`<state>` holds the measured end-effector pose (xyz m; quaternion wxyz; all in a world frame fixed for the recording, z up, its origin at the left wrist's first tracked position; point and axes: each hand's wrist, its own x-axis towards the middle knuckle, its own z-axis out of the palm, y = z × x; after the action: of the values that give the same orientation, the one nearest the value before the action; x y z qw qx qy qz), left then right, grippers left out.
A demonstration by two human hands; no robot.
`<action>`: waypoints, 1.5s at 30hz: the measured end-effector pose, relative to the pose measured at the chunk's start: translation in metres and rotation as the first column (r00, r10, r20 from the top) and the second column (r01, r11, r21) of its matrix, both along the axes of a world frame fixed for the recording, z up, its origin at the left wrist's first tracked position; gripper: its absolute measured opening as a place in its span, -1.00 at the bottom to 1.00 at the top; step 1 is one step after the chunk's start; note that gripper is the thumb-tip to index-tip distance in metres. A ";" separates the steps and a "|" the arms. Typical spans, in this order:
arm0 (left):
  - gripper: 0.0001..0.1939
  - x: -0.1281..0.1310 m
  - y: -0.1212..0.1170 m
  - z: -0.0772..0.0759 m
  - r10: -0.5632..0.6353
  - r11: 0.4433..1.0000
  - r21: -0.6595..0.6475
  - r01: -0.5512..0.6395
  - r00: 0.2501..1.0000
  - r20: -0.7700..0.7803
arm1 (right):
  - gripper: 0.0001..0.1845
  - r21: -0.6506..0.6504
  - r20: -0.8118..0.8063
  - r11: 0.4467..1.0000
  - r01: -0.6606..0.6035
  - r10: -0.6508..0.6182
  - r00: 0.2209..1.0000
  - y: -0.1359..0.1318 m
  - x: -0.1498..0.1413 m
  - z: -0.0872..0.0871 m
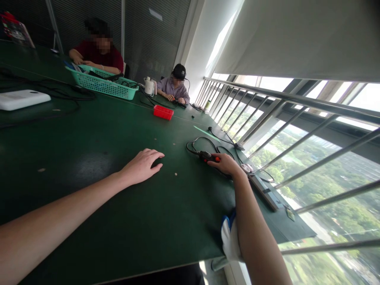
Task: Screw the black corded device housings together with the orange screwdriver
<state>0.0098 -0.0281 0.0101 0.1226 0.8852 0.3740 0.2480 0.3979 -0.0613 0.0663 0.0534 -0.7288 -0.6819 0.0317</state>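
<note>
My left hand (141, 167) rests on the dark green tabletop, with its thumb apart from the fingers and nothing in its grasp. Farther right, my right hand (225, 163) is closed around a black tool with orange parts (204, 154). It lies low against the table, and the hand covers much of its body, so its exact kind is unclear. A thin black cable (190, 144) loops around the tool's far end. Under my right forearm is a white and blue cloth-like item (228, 237), partly hidden.
A red bin (163, 113) and a teal basket (103, 88) holding dark items stand farther back. Two people sit across the table. A white device (23, 99) lies left among cables. Along the right edge are a power strip (264, 192) and a metal railing (285, 101).
</note>
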 end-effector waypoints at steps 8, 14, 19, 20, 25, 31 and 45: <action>-0.55 0.000 0.001 -0.001 -0.001 1.000 -0.007 0.001 1.000 -0.008 | -0.33 0.131 0.054 0.988 0.080 -0.088 0.995 -0.007 -0.007 0.010; -0.37 0.001 -0.001 0.000 0.007 0.998 -0.059 -0.006 1.000 0.015 | -0.43 0.224 -0.041 0.974 -0.038 0.049 0.998 -0.017 -0.069 0.021; -0.02 0.003 -0.003 0.001 -0.024 0.996 -0.082 0.030 0.997 0.068 | -0.53 0.172 -0.213 0.923 -0.344 0.376 0.902 -0.024 -0.137 0.011; 0.00 0.004 -0.003 0.002 -0.024 0.996 -0.086 0.031 0.997 0.077 | -0.56 0.180 -0.231 0.900 -0.397 0.431 0.873 -0.025 -0.146 0.008; -0.13 0.003 -0.003 0.004 -0.025 0.993 -0.109 0.033 0.997 0.075 | -0.60 0.234 -0.221 0.888 -0.396 0.445 0.868 -0.022 -0.163 -0.005; -0.03 0.000 0.003 0.000 -0.027 0.984 -0.172 0.042 0.996 0.088 | -0.41 0.061 -0.158 0.880 -0.472 0.475 0.866 -0.022 -0.143 -0.002; -0.54 0.004 -0.003 0.011 -0.286 0.953 -0.115 0.279 0.957 -0.047 | -0.55 0.264 -0.002 0.947 0.181 -0.187 0.982 0.001 -0.059 0.000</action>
<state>0.0136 -0.0311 0.0210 0.1923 0.9291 0.2602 0.1792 0.3385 -0.0600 0.0666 0.1445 -0.7759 -0.6098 -0.0728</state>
